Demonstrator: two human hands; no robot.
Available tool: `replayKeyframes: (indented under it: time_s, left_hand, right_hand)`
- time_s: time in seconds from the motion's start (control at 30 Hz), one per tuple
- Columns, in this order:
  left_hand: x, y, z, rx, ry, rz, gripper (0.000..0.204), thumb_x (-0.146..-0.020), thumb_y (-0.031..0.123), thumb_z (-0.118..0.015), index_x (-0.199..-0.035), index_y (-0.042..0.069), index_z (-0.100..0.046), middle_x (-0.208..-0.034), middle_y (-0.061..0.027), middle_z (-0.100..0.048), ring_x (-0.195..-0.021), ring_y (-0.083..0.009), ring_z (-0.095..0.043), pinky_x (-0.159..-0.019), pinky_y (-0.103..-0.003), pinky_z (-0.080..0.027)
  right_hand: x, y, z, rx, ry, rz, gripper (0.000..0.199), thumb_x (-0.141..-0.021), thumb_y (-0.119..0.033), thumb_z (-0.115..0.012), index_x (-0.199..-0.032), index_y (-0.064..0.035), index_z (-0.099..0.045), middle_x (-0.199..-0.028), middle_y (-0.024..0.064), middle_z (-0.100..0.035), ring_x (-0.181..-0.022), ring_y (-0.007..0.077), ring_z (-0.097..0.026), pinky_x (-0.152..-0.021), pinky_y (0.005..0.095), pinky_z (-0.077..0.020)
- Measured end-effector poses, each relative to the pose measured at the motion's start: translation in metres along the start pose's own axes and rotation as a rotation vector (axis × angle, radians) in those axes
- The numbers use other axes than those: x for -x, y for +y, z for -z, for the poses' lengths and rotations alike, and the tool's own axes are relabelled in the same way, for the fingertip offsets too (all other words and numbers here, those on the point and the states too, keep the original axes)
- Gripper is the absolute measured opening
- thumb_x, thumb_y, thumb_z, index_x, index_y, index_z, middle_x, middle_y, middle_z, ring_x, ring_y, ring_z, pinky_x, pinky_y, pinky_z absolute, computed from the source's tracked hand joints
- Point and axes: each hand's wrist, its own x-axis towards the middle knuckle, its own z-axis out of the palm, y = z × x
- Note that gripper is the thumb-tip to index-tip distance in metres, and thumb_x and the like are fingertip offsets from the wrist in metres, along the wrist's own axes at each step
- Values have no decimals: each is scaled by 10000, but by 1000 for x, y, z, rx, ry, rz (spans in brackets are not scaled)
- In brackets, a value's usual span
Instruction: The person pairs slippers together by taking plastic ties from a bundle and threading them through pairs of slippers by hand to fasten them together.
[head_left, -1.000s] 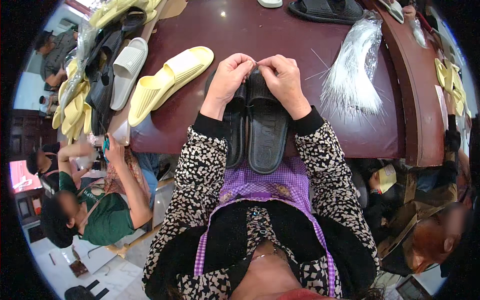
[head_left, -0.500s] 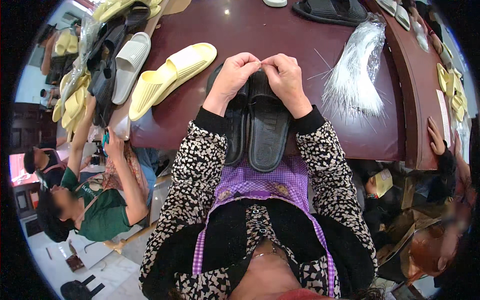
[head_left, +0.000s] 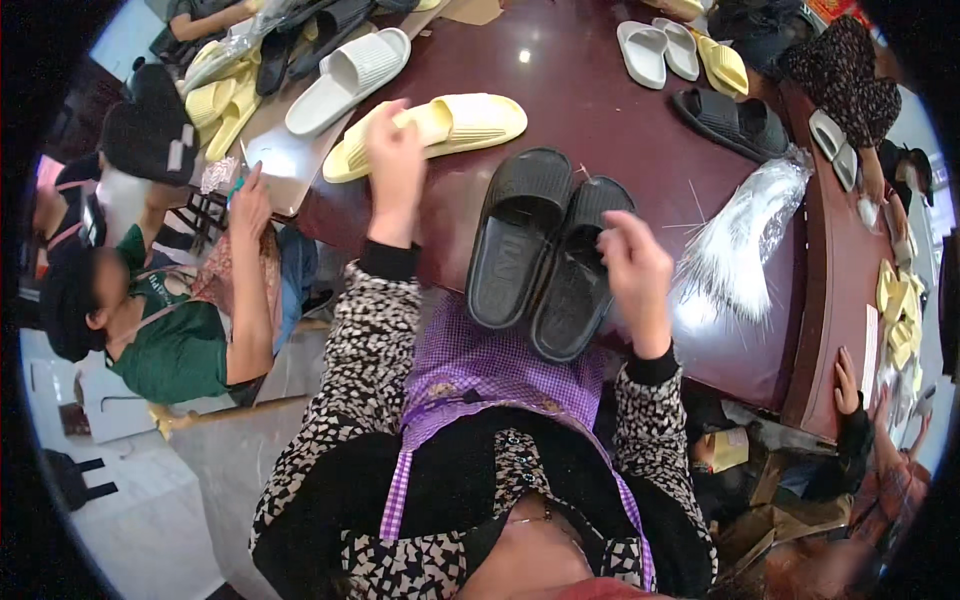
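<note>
A pair of black slide slippers [head_left: 520, 240] lies side by side at the table's near edge, soles down and toes away from me. A small whitish strand shows between their toe ends. My left hand [head_left: 395, 165], smeared by motion, hovers at a pale yellow slipper [head_left: 480, 118]; whether it touches cannot be seen. My right hand [head_left: 637, 270] is over the outer side of the right black slipper, its fingers half curled and apart, with nothing visible in them. To its right lies a bundle of thin white strands [head_left: 735, 245] in clear plastic.
The dark red table [head_left: 590, 100] has a raised ledge [head_left: 815, 300] along its right side. A grey slipper [head_left: 350, 80] lies at the left, a black one [head_left: 735, 122] at the far right, near white slippers [head_left: 645, 55]. A co-worker in green [head_left: 185, 345] sits at my left.
My hands have parted from their pinch at the black slippers' toe ends. The left went left to the yellow slipper, the right moved nearer me. The view has turned, and the black slippers now lie angled.
</note>
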Motion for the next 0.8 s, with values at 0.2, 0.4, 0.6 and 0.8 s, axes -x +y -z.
replayKeyframes:
  time_s: [0.2, 0.4, 0.6, 0.8]
  left_hand:
    - [-18, -51, 63, 61, 252, 227, 387, -857, 157, -578, -1193, -6, -477, -778, -48, -562, -551, -99, -499, -486, -228, -417]
    - [-14, -38, 90, -83, 122, 438, 416, -860, 250, -585, -1137, -51, -519, -800, -79, -568, -486, -100, -478, -403, -231, -388]
    - [-28, -71, 106, 211, -3, 618, 328, -863, 267, -571, -1031, -15, -582, -698, -48, -549, -479, -126, -489, -393, -259, -392]
    - [-28, -114, 127, 730, -209, 891, 232, -820, 149, -555, -990, -6, -584, -732, -62, -583, -503, -162, -518, -458, -287, -431]
  right_hand:
    - [-5, 13, -29, 281, -247, -19, 390, -848, -119, -611, -1196, 14, -498, -740, 180, -628, -658, 257, -634, -607, 329, -500]
    - [-21, 28, -54, 559, -168, 5, 444, -845, -251, -590, -1199, -5, -484, -664, 206, -618, -637, 344, -632, -561, 424, -493]
    - [-23, 39, -31, 654, -29, 24, 412, -811, -187, -555, -1200, -67, -493, -645, 217, -612, -625, 390, -619, -589, 487, -491]
    - [-61, 51, 134, 1064, 152, -121, 385, -841, -202, -499, -1219, -140, -462, -725, 253, -623, -676, 443, -615, -620, 535, -490]
